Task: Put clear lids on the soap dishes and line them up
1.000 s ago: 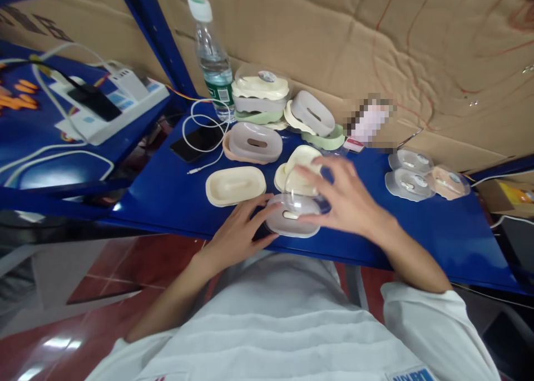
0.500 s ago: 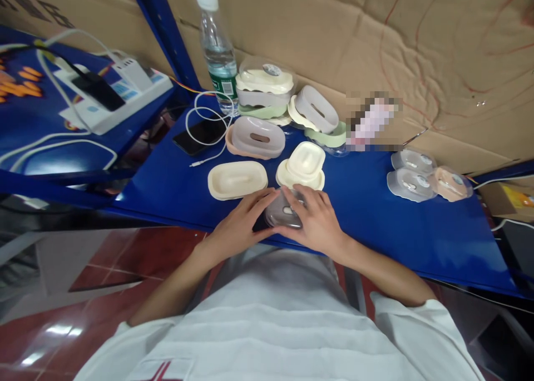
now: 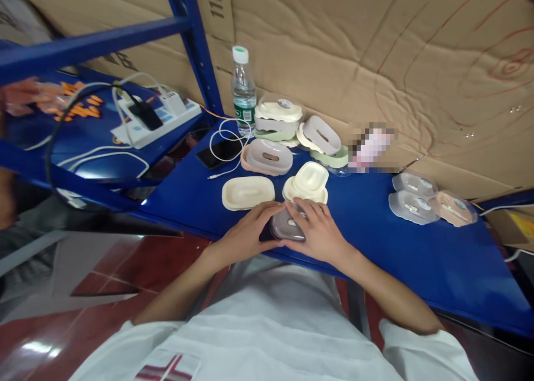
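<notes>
Blue counter (image 3: 375,214) against cardboard wall. Near edge: grey lidded soap box (image 3: 287,226), contents not discernible, clasped between left hand (image 3: 246,234) and right hand (image 3: 319,231), fingers closed on it. Cream tray (image 3: 247,192) just beside, empty.

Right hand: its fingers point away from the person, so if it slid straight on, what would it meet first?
Likely the cream stacked dish, just beyond the fingertips of the right hand, which rests on the grey soap-box piece. Depth is uncertain.
</notes>
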A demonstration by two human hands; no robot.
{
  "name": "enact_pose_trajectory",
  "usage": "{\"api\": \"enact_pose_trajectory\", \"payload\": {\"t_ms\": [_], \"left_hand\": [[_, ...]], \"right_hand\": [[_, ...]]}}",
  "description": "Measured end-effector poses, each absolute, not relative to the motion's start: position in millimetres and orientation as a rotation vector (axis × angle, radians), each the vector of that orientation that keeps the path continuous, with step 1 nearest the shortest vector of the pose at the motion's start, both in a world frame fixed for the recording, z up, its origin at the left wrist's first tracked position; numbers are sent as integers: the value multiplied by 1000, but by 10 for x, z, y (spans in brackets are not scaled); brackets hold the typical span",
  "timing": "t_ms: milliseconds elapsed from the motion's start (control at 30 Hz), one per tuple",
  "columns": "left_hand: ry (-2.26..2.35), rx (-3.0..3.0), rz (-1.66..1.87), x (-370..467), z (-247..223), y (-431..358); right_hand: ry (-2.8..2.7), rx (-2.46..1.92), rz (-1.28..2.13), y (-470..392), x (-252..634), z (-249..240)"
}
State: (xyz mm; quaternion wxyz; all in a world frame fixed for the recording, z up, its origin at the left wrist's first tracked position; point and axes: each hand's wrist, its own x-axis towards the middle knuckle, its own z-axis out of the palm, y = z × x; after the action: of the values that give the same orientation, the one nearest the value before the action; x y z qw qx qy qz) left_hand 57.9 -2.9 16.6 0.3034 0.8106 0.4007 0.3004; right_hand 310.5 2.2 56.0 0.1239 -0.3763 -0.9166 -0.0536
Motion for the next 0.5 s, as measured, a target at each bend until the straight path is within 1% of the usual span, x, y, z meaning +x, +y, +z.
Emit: {"api": "enact_pose_trajectory", "payload": {"t_ms": [100, 200, 333, 433, 500], "left_hand": [[1059, 2168, 820, 575, 160, -24], [1063, 2186, 834, 564, 157, -37], [1056, 2277, 772, 548, 186, -78], [1077, 2306, 739, 535, 206, -98], [1110, 2288, 768, 527, 203, -98]], "right_hand": [[-2626, -1078, -97, 89, 3122, 545], [-2573, -979, 62, 132, 3158, 566], [-2595, -867, 199, -2, 3372, 634], [-2611, -1034, 163, -351, 3765, 625], [-2547, -1249, 48, -665, 4152, 568]]}}
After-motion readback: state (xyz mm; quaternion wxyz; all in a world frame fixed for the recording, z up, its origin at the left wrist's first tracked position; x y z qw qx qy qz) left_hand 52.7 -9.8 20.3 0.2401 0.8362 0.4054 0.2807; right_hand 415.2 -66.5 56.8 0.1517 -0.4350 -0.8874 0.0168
